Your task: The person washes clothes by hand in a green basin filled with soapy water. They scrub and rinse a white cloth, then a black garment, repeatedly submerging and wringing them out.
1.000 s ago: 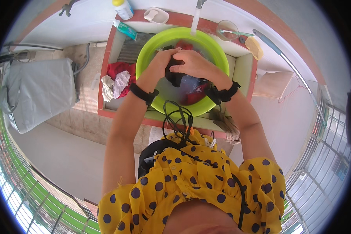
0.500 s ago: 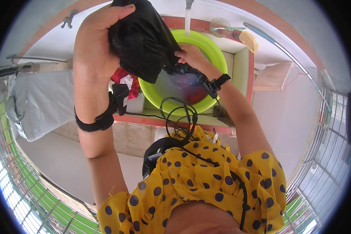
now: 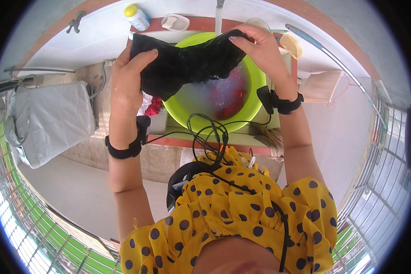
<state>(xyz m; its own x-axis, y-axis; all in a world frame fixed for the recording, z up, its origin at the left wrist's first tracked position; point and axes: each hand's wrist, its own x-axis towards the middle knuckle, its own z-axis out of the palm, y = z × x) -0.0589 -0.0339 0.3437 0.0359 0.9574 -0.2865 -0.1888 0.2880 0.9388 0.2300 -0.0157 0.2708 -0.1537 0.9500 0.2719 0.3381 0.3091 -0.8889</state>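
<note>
A wet black garment (image 3: 182, 66) is stretched sideways between my two hands, over a lime-green basin (image 3: 180, 114). My left hand (image 3: 133, 75) grips its left end, with the thumb on top. On the right, my right hand (image 3: 262, 48) pinches the other end between thumb and fingers. The garment sags in the middle and its kind cannot be made out. Cloudy water with suds fills the basin, and red cloth (image 3: 230, 102) lies in it. The garment hides the basin's far left part.
A tap (image 3: 219, 18) reaches over the basin's far rim. On the ledge stand a yellow-capped bottle (image 3: 137, 17) and a white soap dish (image 3: 175, 23). A long-handled stick (image 3: 324, 52) leans at right. Black cables (image 3: 210, 132) hang before me. Red and white cloth (image 3: 151, 105) lies left of the basin.
My left hand has come down with the garment. My right hand has risen from the water to the upper right, and the bunched garment is now spread wide between both hands.
</note>
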